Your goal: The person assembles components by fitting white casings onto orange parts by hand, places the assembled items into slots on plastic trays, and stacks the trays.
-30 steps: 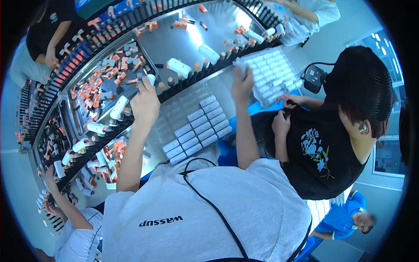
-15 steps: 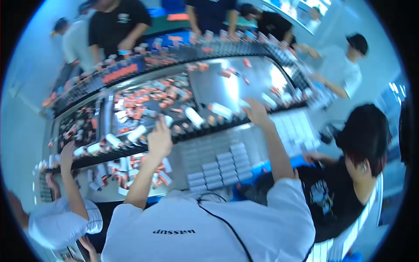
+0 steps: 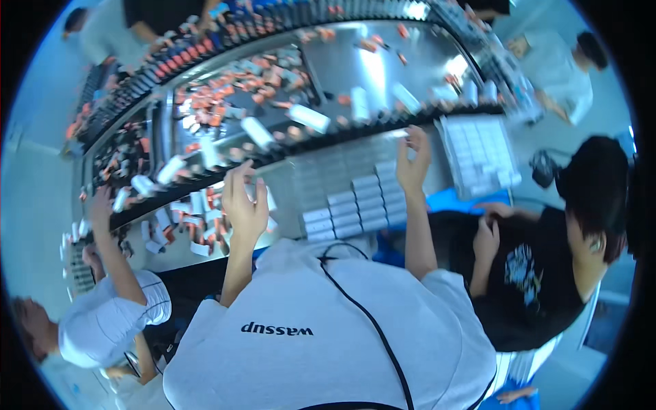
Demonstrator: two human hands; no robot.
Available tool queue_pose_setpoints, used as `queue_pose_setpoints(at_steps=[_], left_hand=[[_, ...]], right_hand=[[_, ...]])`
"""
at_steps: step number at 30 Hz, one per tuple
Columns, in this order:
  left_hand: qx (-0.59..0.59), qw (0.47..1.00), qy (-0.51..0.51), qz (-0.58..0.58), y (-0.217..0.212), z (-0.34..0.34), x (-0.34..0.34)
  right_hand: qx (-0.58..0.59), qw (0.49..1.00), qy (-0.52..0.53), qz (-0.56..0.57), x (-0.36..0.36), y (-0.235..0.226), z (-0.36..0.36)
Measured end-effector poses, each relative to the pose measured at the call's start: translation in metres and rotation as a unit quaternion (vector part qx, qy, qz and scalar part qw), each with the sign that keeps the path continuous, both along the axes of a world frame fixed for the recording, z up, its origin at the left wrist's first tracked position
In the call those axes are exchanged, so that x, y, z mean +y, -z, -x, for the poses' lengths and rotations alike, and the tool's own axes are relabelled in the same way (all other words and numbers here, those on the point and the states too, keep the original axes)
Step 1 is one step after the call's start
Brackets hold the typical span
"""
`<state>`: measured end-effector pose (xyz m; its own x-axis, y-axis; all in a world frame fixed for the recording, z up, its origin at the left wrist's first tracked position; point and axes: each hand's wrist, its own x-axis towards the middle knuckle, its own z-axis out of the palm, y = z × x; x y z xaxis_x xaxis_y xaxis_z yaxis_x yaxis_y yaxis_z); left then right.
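**A:** What are the hands gripping?

**B:** Hard to say. The left hand (image 3: 244,208) shows only its back, fingers raised and loosely together. A white tube (image 3: 268,199) stands just beside the fingertips, but I cannot tell whether the hand is closed on it or merely next to it. The right hand (image 3: 413,164) is lifted to the black rail (image 3: 321,140), with thumb and forefinger drawn close at the tip. Blur hides whether anything is pinched between them.

**A:** And what lies around them?

**B:** The rail curves across the metal table (image 3: 369,61), with white tubes standing along it. On the near side of the rail, loose orange-and-white pieces (image 3: 205,229) lie heaped to the left of the left hand. Rows of pale boxes (image 3: 355,205) sit between the two hands, and a flat tray (image 3: 478,147) of more boxes lies to the right of the right hand.

**A:** What could go wrong here?

**B:** I see three risks. The tubes along the rail stand close together, so a finger reaching for one might tip the next. Both forearms pass over or beside the box rows, and a dropped wrist could push them out of line. It is also crowded: a neighbour's hand (image 3: 102,205) works the same rail on the left, and a person in a black shirt (image 3: 540,273) sits close on the right, so elbows could meet
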<state>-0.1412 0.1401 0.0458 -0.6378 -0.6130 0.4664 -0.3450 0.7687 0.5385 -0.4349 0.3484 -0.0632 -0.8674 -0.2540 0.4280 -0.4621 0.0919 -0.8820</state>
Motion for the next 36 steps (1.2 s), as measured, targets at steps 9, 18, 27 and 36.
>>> queue_pose_setpoints(at_steps=[9, 18, 27, 36], left_hand=[[-0.225, 0.918, 0.314, -0.088, 0.161, 0.077, 0.065], [-0.341, 0.882, 0.325, 0.013, 0.184, 0.169, 0.085], [-0.244, 0.932, 0.264, -0.037, 0.193, 0.163, 0.096], [-0.077, 0.927, 0.247, -0.270, 0.111, 0.179, 0.118]], right_hand=[[0.074, 0.949, -0.017, -0.305, 0.060, 0.122, -0.033], [0.119, 0.922, -0.033, -0.367, 0.042, 0.116, -0.017], [0.131, 0.914, -0.099, -0.371, 0.045, 0.099, 0.007], [0.015, 0.959, -0.081, -0.272, 0.074, 0.075, 0.001]])
